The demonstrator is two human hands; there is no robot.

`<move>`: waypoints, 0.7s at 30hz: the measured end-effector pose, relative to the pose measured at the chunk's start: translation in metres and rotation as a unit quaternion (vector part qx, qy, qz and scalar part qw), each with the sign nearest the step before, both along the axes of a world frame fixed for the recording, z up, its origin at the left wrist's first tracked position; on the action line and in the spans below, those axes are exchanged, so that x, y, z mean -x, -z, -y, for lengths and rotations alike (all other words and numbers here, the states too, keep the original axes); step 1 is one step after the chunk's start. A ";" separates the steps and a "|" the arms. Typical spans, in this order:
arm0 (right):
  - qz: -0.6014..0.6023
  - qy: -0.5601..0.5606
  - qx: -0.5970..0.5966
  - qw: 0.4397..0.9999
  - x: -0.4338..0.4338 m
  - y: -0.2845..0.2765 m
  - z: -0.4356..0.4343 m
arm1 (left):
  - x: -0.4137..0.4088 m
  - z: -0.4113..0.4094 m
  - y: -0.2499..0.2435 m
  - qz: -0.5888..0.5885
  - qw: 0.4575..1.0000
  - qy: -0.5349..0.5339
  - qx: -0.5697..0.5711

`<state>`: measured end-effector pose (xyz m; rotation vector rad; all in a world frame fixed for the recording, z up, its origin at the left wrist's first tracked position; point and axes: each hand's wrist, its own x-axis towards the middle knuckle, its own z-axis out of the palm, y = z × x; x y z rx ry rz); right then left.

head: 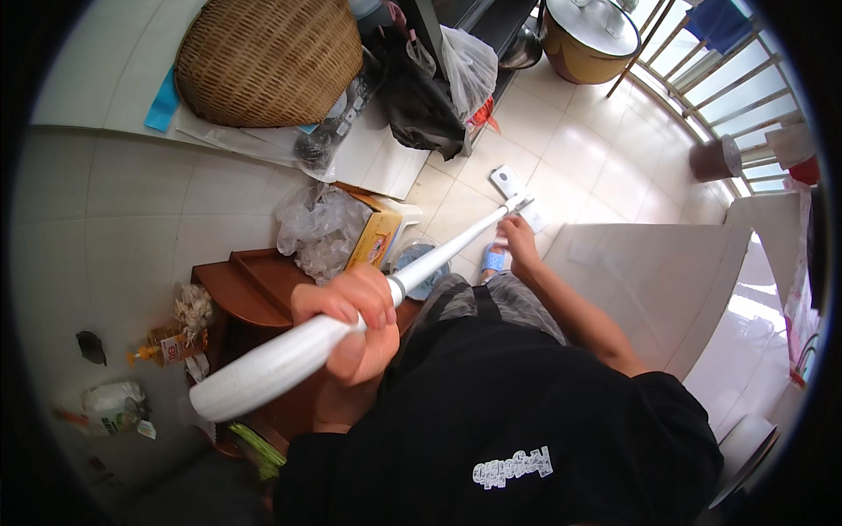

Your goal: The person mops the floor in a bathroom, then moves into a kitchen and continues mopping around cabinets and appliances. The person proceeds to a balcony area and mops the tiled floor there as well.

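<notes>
My left hand [348, 319] is closed around the upper part of a white pole [441, 258], just past its thick white grip. The pole slants away from me to a flat white mop head [516, 195] on the tiled floor. Close beside the pole's lower end is my right hand [516, 240], slightly blurred, with its fingers curled; whether it touches the pole I cannot tell. A foot in a blue slipper [493, 258] shows just below that hand.
A brown shelf unit [256, 289] with plastic bags [322, 230] stands at left. A wicker basket [270, 62] rests on the counter. Farther off are a lidded pot [589, 43] and a railing [730, 85]. A pale partition [638, 283] rises at right.
</notes>
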<state>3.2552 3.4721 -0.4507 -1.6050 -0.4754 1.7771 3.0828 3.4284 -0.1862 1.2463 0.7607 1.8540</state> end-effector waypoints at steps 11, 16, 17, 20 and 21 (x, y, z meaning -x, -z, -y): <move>-0.284 0.119 0.249 0.918 0.126 -0.056 0.037 | 0.114 0.062 -0.040 -0.060 0.944 0.324 -0.011; -0.349 0.109 0.226 0.903 0.179 -0.029 0.045 | 0.140 0.076 -0.045 -0.136 0.934 0.329 -0.021; -0.358 0.101 0.224 0.901 0.188 -0.028 0.041 | 0.143 0.078 -0.044 -0.149 0.934 0.323 -0.022; -0.365 0.094 0.227 0.898 0.207 -0.030 0.036 | 0.150 0.080 -0.041 -0.177 0.933 0.313 -0.020; -0.358 0.093 0.225 0.901 0.213 -0.031 0.034 | 0.150 0.080 -0.041 -0.185 0.932 0.310 -0.015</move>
